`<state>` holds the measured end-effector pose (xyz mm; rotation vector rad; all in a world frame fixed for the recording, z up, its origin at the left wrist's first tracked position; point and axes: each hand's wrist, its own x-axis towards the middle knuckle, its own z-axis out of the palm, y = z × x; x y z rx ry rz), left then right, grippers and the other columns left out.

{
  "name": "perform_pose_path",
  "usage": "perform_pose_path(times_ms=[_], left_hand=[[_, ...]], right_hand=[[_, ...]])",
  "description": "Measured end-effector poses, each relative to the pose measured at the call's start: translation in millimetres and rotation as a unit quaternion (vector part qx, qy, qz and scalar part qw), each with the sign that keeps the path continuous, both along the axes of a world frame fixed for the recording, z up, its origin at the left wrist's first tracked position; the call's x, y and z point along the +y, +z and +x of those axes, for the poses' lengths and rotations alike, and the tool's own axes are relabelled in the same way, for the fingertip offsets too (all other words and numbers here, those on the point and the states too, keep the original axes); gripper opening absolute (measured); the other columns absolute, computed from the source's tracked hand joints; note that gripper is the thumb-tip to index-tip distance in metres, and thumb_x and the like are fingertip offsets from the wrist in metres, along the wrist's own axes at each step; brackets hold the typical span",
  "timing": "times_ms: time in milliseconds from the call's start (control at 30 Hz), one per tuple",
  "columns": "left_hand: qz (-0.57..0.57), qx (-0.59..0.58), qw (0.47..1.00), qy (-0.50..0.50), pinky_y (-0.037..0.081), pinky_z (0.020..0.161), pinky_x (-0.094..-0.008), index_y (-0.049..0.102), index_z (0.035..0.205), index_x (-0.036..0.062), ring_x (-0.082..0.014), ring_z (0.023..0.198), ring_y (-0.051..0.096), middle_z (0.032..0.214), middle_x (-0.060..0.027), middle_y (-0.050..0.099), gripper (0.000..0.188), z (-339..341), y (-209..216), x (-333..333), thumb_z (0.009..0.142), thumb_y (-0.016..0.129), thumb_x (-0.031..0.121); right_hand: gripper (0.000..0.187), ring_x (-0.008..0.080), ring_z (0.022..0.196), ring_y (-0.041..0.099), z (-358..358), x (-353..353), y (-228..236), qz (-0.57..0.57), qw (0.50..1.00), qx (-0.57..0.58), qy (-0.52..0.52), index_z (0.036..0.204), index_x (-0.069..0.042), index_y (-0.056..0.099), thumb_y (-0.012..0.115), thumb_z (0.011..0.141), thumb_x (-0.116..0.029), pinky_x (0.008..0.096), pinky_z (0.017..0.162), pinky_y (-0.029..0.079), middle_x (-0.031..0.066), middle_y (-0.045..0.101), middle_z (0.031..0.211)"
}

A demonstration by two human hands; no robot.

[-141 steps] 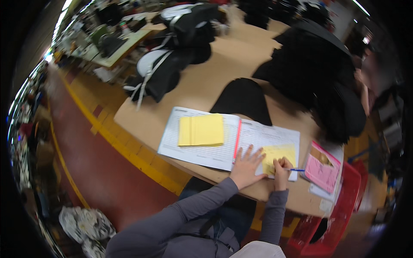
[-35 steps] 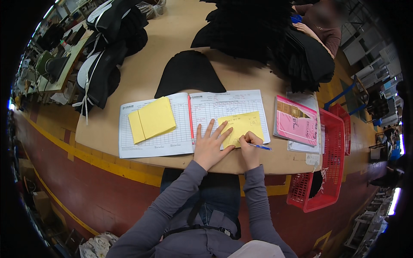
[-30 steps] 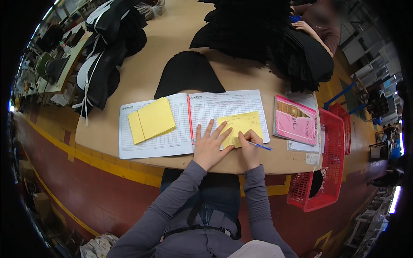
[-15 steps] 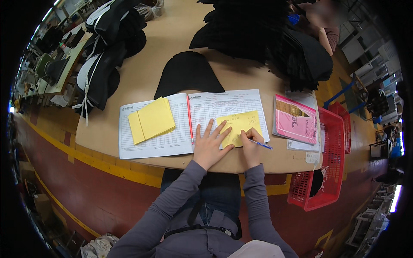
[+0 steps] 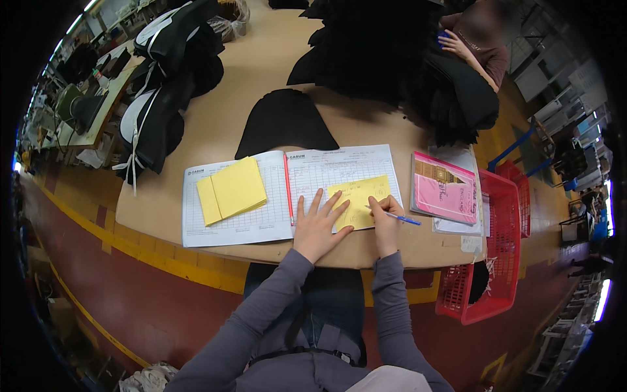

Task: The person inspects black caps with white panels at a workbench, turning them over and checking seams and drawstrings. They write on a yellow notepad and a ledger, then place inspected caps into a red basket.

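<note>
My left hand [image 5: 318, 226] lies flat with its fingers spread, across the lower edge of an open ruled logbook [image 5: 225, 230] and the left side of a yellow paper slip [image 5: 356, 190]. In my right hand [image 5: 385, 227] is a blue-and-white pen [image 5: 406, 219], its tip end at the slip, which bears handwriting. A folded stack of yellow paper [image 5: 236, 189] rests on the logbook's left page. Along the centre fold runs a red pencil [image 5: 288, 186]. Just beyond the book lies a curved black fabric piece [image 5: 285, 122].
Pink-covered notebooks [image 5: 445, 189] lie on papers at the right edge. Tall piles of black pieces [image 5: 372, 52] stand at the back; tied black bundles [image 5: 153, 117] sit at left. Red plastic baskets [image 5: 480, 297] are beside the table. Another person [image 5: 483, 49] is at far right.
My right hand with the pen has shifted slightly right over the slip. My left hand stays flat. The other person's hand has come into view by a blue object at the far pile.
</note>
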<state>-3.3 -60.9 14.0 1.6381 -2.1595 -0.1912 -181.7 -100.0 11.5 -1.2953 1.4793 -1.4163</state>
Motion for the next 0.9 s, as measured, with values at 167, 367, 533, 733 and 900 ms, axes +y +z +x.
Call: perform_pose_path(times_ms=[167,367,533,733,900], left_hand=[[0.000,-0.001,1.000,-0.002,0.015,0.116,-0.0614,0.055,0.139,0.0290,-0.0287,0.144,0.033,0.151,0.0041,0.044,0.059,-1,1,-1,0.089,0.057,0.059],[-0.002,-0.017,1.000,0.003,0.015,0.116,-0.0607,0.054,0.140,0.0295,-0.0287,0.144,0.032,0.152,0.0043,0.043,0.059,0,-1,0,0.088,0.057,0.058],[0.003,-0.008,1.000,0.000,0.015,0.116,-0.0612,0.054,0.140,0.0299,-0.0286,0.144,0.032,0.152,0.0043,0.043,0.059,1,-1,0,0.088,0.057,0.059],[0.000,-0.014,1.000,0.002,0.015,0.116,-0.0617,0.054,0.140,0.0298,-0.0287,0.144,0.032,0.152,0.0042,0.043,0.059,0,-2,-1,0.088,0.057,0.059],[-0.003,-0.011,1.000,0.001,0.015,0.116,-0.0617,0.055,0.139,0.0297,-0.0286,0.144,0.032,0.152,0.0041,0.044,0.059,-1,-1,0,0.089,0.057,0.059]], right_hand=[[0.035,0.0040,0.055,0.038,-5,-17,-1,-0.009,0.999,0.042,0.027,0.063,-0.001,0.047,0.075,0.084,-0.007,0.0259,0.050,0.032,-0.0009,0.047,0.055],[0.034,0.0063,0.053,0.036,1,-15,-7,-0.019,0.992,0.113,0.057,0.064,0.000,0.044,0.072,0.083,-0.005,0.0283,0.048,0.031,0.0023,0.043,0.053],[0.034,0.0077,0.052,0.034,1,-17,-5,-0.024,0.994,0.098,0.035,0.064,0.001,0.040,0.068,0.084,-0.003,0.0302,0.048,0.030,0.0031,0.039,0.053],[0.032,0.0073,0.052,0.034,0,-16,-4,-0.014,0.994,0.097,0.042,0.064,0.001,0.040,0.065,0.083,-0.001,0.0305,0.048,0.030,0.0037,0.040,0.052],[0.032,0.0073,0.052,0.034,-2,-17,-7,-0.016,0.995,0.097,0.024,0.064,0.001,0.040,0.065,0.083,-0.002,0.0306,0.048,0.030,0.0040,0.040,0.052]])
